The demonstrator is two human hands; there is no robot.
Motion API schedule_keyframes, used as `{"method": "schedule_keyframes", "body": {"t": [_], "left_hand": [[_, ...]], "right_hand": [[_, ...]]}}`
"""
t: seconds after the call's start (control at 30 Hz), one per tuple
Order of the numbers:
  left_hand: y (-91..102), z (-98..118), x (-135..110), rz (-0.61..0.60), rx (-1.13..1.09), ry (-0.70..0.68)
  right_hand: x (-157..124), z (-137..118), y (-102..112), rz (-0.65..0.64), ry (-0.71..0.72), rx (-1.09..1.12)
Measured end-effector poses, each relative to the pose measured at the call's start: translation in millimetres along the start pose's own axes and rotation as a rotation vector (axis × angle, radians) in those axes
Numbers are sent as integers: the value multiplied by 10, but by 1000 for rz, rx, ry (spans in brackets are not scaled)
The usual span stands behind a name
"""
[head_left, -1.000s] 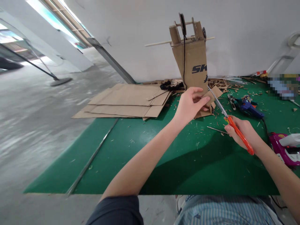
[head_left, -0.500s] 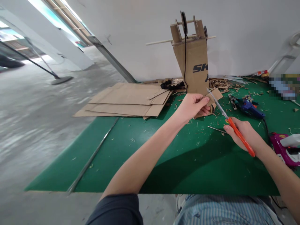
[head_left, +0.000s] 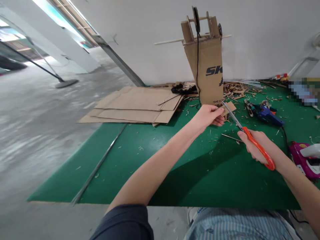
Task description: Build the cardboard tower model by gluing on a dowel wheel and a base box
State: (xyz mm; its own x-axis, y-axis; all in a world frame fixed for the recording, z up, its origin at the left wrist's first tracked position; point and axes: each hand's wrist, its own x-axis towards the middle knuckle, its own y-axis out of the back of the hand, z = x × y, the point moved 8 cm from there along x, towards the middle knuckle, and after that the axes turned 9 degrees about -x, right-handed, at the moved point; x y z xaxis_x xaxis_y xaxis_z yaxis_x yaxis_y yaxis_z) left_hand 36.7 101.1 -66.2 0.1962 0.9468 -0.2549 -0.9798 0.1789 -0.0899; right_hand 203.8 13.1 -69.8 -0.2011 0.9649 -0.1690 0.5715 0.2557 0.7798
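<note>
Lower now before the cardboard tower (head_left: 207, 60) than a second ago, my left hand (head_left: 208, 115) has brought a small cardboard piece (head_left: 231, 106) down with it, baring small print above my wrist. Thumb and fingertips pinch the piece's near end, with the other fingers loosely curled. My right hand (head_left: 262, 144), closed around the handle, holds one pair of red-handled scissors (head_left: 247, 131), the blades lying at the piece; I cannot tell how wide they are parted. The cutting looks under way, by my judgement: the one piece is in hand, no offcut is seen parting from it, and how much is left does not show. Just beyond, the single tower stands upright, already fitted with two dark discs (head_left: 196, 20) and one hanging cord (head_left: 197, 70). On the green table (head_left: 140, 173) lie one thin metal tool (head_left: 229, 136), one blue tool (head_left: 267, 115), one magenta tool (head_left: 298, 155), at least three cardboard sheets (head_left: 135, 100) and scraps (head_left: 233, 90) past counting.
</note>
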Motion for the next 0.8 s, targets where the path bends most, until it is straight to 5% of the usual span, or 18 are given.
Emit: {"method": "schedule_keyframes", "body": {"t": [0.6,0.8], "left_hand": [[-3,-27,-32,-101,84,92],[-42,-60,-39,-131,84,119]], "right_hand": [[-13,-3,14,9,155,-14],[-16,-87,38,-30,62,-30]]}}
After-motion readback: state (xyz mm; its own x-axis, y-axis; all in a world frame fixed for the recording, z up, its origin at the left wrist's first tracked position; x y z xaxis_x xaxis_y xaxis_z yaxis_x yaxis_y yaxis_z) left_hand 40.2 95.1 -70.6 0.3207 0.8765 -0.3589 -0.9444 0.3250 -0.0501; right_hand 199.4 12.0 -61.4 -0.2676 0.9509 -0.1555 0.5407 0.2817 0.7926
